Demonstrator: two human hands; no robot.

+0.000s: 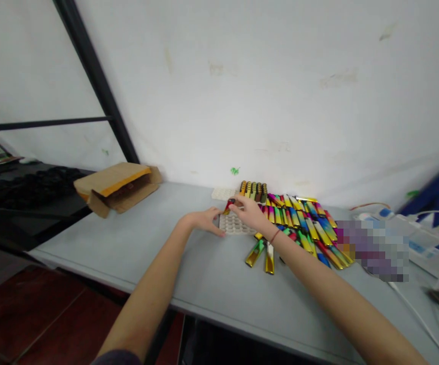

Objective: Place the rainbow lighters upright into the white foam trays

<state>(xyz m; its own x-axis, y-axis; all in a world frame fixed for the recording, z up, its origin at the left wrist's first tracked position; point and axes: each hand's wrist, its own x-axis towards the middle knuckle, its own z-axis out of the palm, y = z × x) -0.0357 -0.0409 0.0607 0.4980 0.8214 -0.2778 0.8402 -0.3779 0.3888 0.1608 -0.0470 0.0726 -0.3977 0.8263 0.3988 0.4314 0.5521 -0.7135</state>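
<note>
A white tray point(236, 224) with rows of round holes lies flat on the grey table. Over its back left corner, my right hand point(250, 213) pinches a small shiny red-and-gold case point(227, 205) tilted at an angle. My left hand point(205, 221) is at the tray's left edge with thumb and fingers spread; whether it presses on the tray I cannot tell. To the right of the tray lies a spread of shiny cases point(323, 232) in rainbow and gold colours, partly hidden by my right forearm. Two loose cases point(269, 258) lie nearer the front.
Behind the tray, another rack point(253, 191) holds upright gold and dark pieces, beside a second white tray point(222, 193). An open cardboard box point(118, 185) lies on its side at the left. White cables and boxes point(419, 233) crowd the right end, near a blurred patch. A wall stands behind.
</note>
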